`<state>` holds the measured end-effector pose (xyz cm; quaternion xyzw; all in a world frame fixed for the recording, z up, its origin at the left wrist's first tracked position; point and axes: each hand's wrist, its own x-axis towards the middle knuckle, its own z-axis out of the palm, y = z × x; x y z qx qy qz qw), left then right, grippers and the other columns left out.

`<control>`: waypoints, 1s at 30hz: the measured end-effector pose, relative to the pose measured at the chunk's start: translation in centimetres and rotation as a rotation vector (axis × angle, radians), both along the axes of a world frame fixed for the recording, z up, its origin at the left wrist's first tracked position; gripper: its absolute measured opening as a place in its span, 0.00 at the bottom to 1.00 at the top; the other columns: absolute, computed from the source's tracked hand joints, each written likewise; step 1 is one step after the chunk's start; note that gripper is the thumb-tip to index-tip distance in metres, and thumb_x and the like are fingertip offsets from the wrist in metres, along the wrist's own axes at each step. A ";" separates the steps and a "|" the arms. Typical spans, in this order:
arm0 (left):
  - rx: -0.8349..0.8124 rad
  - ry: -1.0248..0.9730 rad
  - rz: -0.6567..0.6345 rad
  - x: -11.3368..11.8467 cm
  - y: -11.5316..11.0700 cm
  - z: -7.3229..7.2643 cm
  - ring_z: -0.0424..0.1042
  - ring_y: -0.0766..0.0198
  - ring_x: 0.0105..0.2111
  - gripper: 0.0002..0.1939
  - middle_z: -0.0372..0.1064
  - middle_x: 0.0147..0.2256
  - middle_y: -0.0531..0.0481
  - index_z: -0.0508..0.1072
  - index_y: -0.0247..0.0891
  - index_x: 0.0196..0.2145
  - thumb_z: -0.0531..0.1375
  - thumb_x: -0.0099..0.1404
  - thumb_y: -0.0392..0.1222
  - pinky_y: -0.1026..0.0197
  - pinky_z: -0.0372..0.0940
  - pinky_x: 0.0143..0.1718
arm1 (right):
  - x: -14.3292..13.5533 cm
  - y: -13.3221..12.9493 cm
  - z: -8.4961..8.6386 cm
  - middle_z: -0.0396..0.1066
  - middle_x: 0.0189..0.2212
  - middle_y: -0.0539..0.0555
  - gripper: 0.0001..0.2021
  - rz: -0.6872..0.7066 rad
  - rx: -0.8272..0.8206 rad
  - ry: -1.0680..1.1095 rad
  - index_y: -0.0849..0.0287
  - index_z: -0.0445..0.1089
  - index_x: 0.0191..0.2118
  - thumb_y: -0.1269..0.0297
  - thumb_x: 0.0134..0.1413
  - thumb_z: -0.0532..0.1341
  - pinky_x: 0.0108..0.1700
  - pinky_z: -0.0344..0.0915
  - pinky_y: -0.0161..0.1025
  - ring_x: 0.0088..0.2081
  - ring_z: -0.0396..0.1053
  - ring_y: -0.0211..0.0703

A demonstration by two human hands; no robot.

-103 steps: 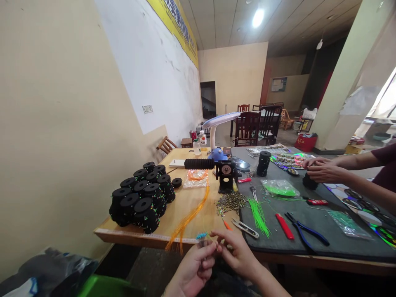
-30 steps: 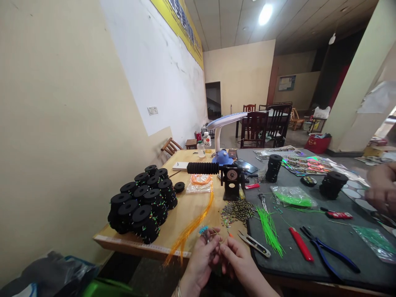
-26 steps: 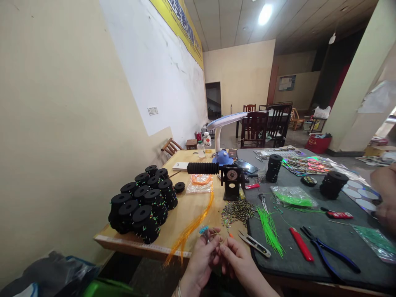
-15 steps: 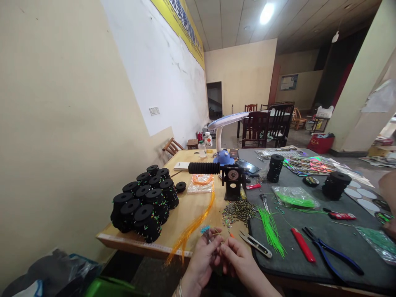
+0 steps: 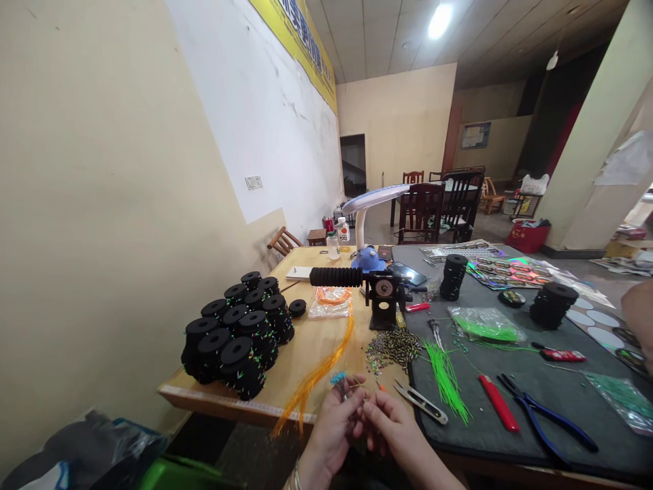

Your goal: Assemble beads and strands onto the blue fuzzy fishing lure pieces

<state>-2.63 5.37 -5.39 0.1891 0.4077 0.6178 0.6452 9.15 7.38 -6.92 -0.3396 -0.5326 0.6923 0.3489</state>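
My left hand (image 5: 337, 423) is closed around a bundle of thin strands with small blue tips (image 5: 337, 378) sticking out above the fingers. Close against it, my right hand (image 5: 390, 418) is closed in a pinch. What lies between those right fingertips is too small to make out. Both hands are at the table's front edge. Long orange strands (image 5: 326, 371) lie just left of them. A pair of thread snips (image 5: 421, 403) rests to their right. Beyond the fingers is a heap of small dark and coloured beads (image 5: 395, 347).
Stacked black foam spools (image 5: 237, 350) fill the table's left side. A black winding device (image 5: 382, 299) and a lamp (image 5: 367, 258) stand behind the beads. On the grey mat are green strands (image 5: 445, 381), a red-handled tool (image 5: 498, 403) and pliers (image 5: 545, 415). Another person's arm (image 5: 637, 320) shows at right.
Both hands keep nearly the same place and grip. At the far right, the other person's hand has moved mostly out of view.
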 end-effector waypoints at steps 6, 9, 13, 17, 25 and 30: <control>-0.002 0.018 -0.007 0.1 -0.1 0.7 0.58 0.77 0.13 0.29 0.67 0.20 0.59 0.71 0.35 0.36 0.76 0.37 0.47 0.73 0.53 0.12 | 0.1 0.0 -0.3 0.74 0.21 0.51 0.26 -0.003 -0.002 0.008 0.59 0.60 0.27 0.37 0.45 0.60 0.13 0.45 0.25 0.13 0.60 0.27; -0.001 0.035 -0.010 0.1 -0.1 0.9 0.58 0.78 0.12 0.30 0.67 0.20 0.59 0.71 0.35 0.36 0.76 0.37 0.48 0.73 0.53 0.12 | 0.1 0.1 -0.5 0.74 0.22 0.51 0.25 0.006 0.000 0.019 0.59 0.60 0.28 0.38 0.47 0.60 0.13 0.45 0.25 0.14 0.61 0.27; 0.014 0.052 0.002 0.2 -0.2 0.9 0.58 0.77 0.13 0.30 0.68 0.21 0.59 0.71 0.34 0.37 0.76 0.38 0.49 0.73 0.53 0.12 | 0.2 0.1 -0.6 0.74 0.21 0.51 0.26 0.005 -0.004 0.023 0.59 0.60 0.27 0.38 0.47 0.60 0.13 0.45 0.25 0.13 0.60 0.27; 0.030 0.064 -0.007 0.2 -0.2 0.8 0.58 0.77 0.13 0.30 0.68 0.21 0.58 0.71 0.34 0.37 0.75 0.39 0.50 0.73 0.54 0.12 | 0.2 0.1 -0.3 0.74 0.21 0.51 0.26 0.006 -0.002 0.021 0.59 0.60 0.27 0.37 0.46 0.60 0.14 0.45 0.25 0.14 0.60 0.27; 0.060 0.077 -0.010 0.1 -0.1 0.6 0.59 0.77 0.13 0.27 0.67 0.21 0.59 0.72 0.34 0.37 0.75 0.42 0.49 0.72 0.53 0.12 | 0.2 0.0 -0.1 0.73 0.21 0.50 0.28 -0.009 0.006 -0.014 0.60 0.61 0.28 0.34 0.44 0.60 0.13 0.46 0.25 0.14 0.60 0.27; 0.064 0.092 0.025 0.3 -0.1 0.7 0.60 0.75 0.14 0.25 0.65 0.20 0.59 0.71 0.34 0.31 0.75 0.40 0.49 0.71 0.56 0.14 | 0.3 0.0 0.1 0.72 0.21 0.49 0.29 -0.034 -0.015 -0.030 0.60 0.60 0.27 0.33 0.42 0.60 0.13 0.47 0.25 0.14 0.59 0.27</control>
